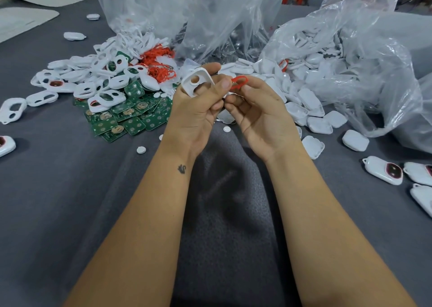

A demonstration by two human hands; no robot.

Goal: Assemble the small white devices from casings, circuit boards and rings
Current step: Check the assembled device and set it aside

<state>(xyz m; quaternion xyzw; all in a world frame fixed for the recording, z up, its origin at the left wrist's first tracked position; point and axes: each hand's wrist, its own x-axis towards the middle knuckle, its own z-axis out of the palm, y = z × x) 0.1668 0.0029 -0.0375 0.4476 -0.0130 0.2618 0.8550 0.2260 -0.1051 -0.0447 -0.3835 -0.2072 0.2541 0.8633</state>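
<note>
Left hand [198, 110] grips one white casing [197, 82], two holes up; right hand [254, 110] pinches one red ring [239, 82] just right of it. Left of casing: circuit board pile [126, 117], uncountable. Three finished devices [383, 169] far right at table edge. Grey cloth [70, 189] bare below.

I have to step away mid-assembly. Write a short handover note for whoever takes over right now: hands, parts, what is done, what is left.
Left hand: grip on an open white casing, inside facing up.
Right hand: pinches a red ring beside the casing; not yet fitted.
Parts: circuit boards and front casings piled left, red rings behind them, back casings spilling from the bag on the right.
Done: finished devices lie at far right.
Left: fit ring, add board, close casing, repeat.
</note>
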